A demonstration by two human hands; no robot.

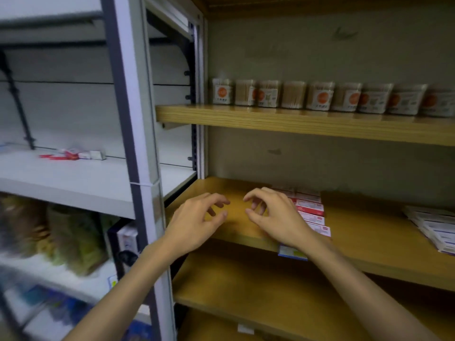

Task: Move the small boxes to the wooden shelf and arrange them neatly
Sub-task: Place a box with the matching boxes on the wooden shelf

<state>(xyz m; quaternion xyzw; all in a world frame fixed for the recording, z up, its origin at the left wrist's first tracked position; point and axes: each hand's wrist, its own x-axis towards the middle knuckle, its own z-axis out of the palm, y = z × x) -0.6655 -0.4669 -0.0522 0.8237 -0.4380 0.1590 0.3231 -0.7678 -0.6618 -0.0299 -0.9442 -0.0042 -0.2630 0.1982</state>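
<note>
- Over the left end of the wooden shelf (344, 232), near its front edge: my left hand (197, 220) and my right hand (273, 215) hover side by side, fingertips facing each other across bare wood.
- Left hand: fingers loosely curled, thumb apart from them, holding nothing.
- Right hand: same loose curl, thumb and forefinger narrowly parted, nothing between them. Its back covers the left edge of the box row.
- Small boxes (311, 211): red-and-white, laid in a row running from the back of this board to its front edge, just right of my right hand. Print too blurred to read.
- Right end of the same board: a stack of flat white packets (435, 226), well apart from the row.
- Board above: clear tubs of thin sticks (320, 96) with orange labels, lined along the back.
- Grey metal rack (133, 114) to the left: a few more red-and-white boxes (73, 154) lie loose on its white shelf, toward the back.
</note>
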